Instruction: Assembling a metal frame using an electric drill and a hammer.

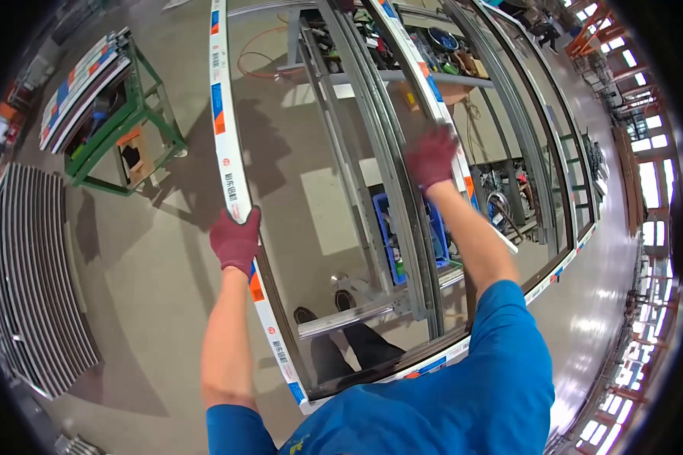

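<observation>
A large rectangular metal frame [272, 326], its outer faces covered in white film with blue and orange patches, spans the space before me. My left hand [235, 239], in a dark red glove, is closed around its left side bar. My right hand [432, 155], gloved alike, is over a white-filmed middle bar [413, 49]; motion smears its fingers, so its grip is unclear. Bare grey metal rails [383, 144] run lengthwise just left of that hand. My feet show through the frame's left opening.
Beneath the frame are a blue crate [382, 227] and a bench shelf [387, 76] crowded with tools. A green metal stand [125, 125] bearing filmed bars is at the far left. Long ribbed metal profiles [34, 265] lie stacked at the left. More glazed frames [561, 197] extend rightward.
</observation>
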Demonstrator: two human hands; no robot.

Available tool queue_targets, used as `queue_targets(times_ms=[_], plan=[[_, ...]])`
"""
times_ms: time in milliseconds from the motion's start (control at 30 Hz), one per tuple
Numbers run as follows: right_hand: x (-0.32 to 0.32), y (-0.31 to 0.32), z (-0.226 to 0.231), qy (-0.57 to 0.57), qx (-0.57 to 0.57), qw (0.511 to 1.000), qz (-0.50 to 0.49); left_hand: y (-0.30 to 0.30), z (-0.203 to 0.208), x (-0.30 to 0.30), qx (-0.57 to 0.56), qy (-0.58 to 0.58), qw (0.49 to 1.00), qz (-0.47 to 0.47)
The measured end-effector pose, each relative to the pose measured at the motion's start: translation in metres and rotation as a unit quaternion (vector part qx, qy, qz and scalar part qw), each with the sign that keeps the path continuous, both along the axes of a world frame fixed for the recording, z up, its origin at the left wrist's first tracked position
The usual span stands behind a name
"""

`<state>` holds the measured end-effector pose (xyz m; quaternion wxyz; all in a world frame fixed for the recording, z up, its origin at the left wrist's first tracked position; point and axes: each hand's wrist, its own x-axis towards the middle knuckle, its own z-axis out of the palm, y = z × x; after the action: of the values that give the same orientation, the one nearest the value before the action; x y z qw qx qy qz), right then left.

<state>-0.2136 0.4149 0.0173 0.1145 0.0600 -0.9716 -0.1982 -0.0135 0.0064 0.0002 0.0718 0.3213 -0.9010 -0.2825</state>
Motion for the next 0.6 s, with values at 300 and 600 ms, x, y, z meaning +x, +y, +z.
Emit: queue_targets(times_ms=[300, 600], plan=[[-0.055, 0.105, -0.007, -0.107, -0.206, 0.961, -0.153, 0.007, 0.004, 0.007, 0.014, 0.003, 1.0, -0.022], [-0.06, 0.142, 0.004, -0.163, -0.281, 0.944, -0.056, 0.067, 0.005, 0.145, -0.002, -0.045, 0.999, -0.004]])
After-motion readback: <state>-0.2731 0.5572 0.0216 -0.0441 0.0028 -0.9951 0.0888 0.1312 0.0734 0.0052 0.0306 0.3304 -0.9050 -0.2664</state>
